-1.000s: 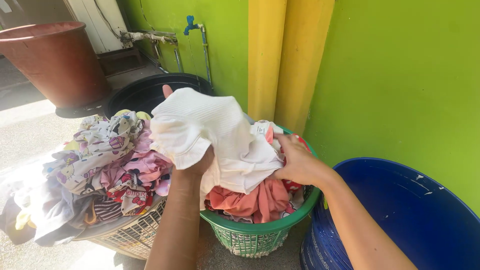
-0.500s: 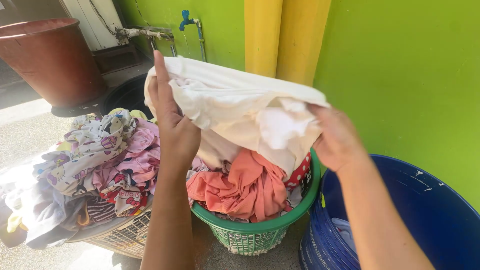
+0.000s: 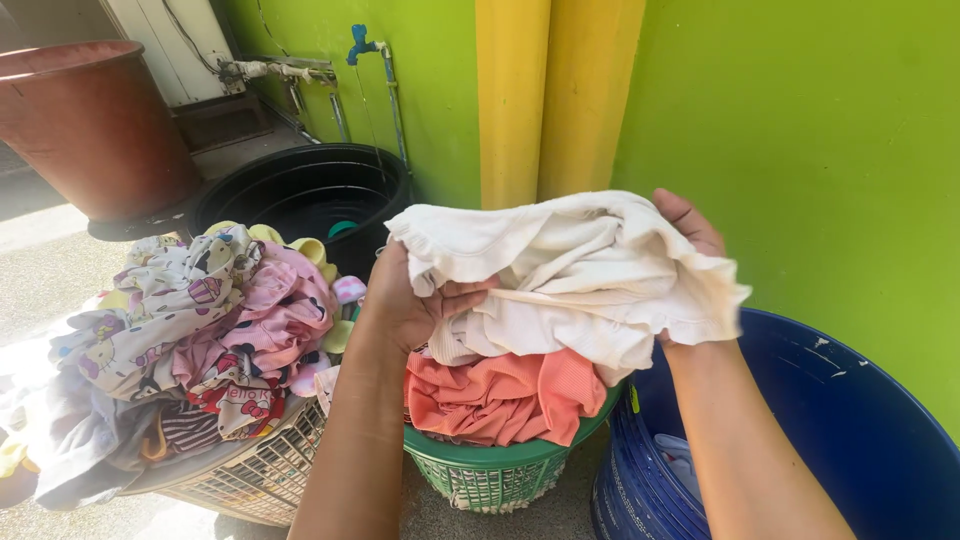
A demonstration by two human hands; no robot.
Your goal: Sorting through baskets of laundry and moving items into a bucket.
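Both hands up in front of the green wall (image 3: 800,150), sharing one cream cloth (image 3: 570,275). Left hand (image 3: 405,300) clamped on the cloth's left end, grip tight with fingers curled into the folds. Right hand (image 3: 690,235) mostly buried behind the right end, fingertips poking over the top, grip closed on that same cloth. Cloth bunched and sagging between the two, hanging just above a green basket (image 3: 490,475) stuffed with salmon-orange clothing (image 3: 500,395). To the left, a wire basket (image 3: 250,470) heaped with patterned pink and white laundry (image 3: 220,320). Behind that, a black tub (image 3: 300,195) and a reddish-brown barrel (image 3: 90,120). Bottom right, a big blue tub (image 3: 850,420) right beside the green basket. Blue tap (image 3: 362,42) on the wall above the black tub.
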